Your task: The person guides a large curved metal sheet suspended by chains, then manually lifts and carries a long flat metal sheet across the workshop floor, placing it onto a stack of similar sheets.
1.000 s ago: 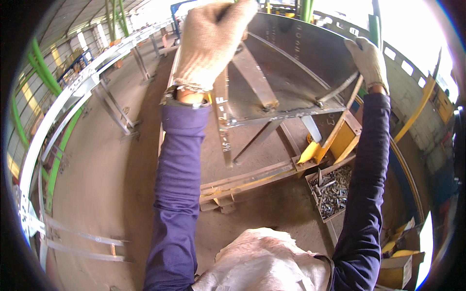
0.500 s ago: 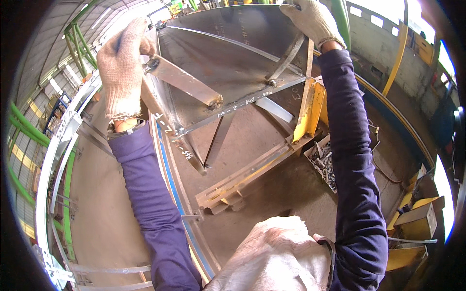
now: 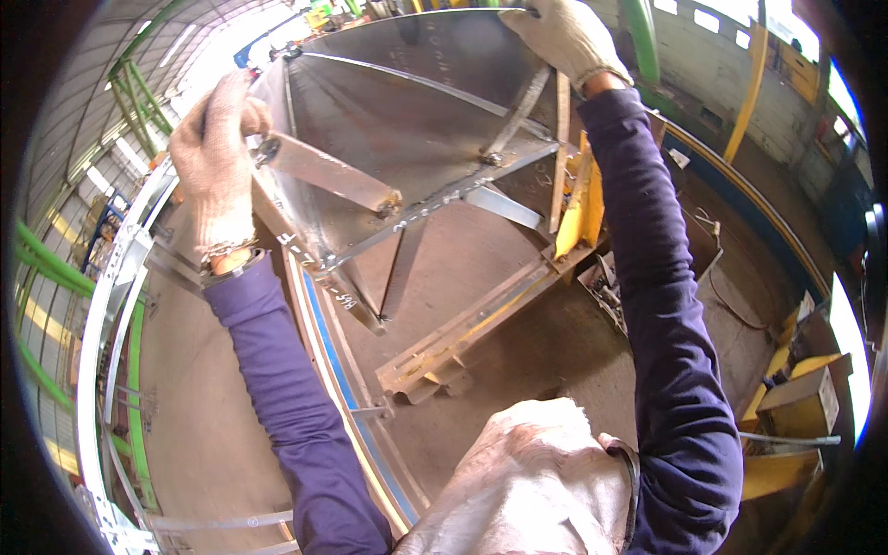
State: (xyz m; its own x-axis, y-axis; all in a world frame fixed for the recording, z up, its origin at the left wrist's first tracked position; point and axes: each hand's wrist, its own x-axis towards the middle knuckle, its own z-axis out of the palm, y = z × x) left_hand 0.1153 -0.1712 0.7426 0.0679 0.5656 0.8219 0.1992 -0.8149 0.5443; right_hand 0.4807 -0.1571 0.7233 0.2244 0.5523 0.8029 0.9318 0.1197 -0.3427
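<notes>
Sheet steel, dark grey, broad and welded into a tilted panel [image 3: 407, 120], is standing over the far part of the brown floor [image 3: 213, 416]. Someone in purple sleeves is reaching out to both its sides. The right hand [image 3: 566, 39], in a cream knitted glove, is curling its fingers over the upper edge at the right corner, seemingly keeping a firm hold there. The left hand [image 3: 215, 153], gloved alike, is hovering or resting at the left edge, its fingers pointing up, loosely bent, the thumb standing apart. Its palm side is hiding from me, so I cannot tell whether it is gripping. Just beside that thumb, a flat brown steel bar [image 3: 324, 169] is slanting down toward the lower edge.

Compared with a second ago, the person's view is swinging: the panel's upper left corner is now showing where the left glove was covering it, and a blue strip [image 3: 326, 333] is appearing along the floor at the left. Panel, yellow steel bracket [image 3: 583, 208] and brown beam [image 3: 472, 324] are keeping much the same places relative to one another, so, in my judgement, the person's stance is changing more than the steelwork, while the right hand is keeping its corner.
</notes>
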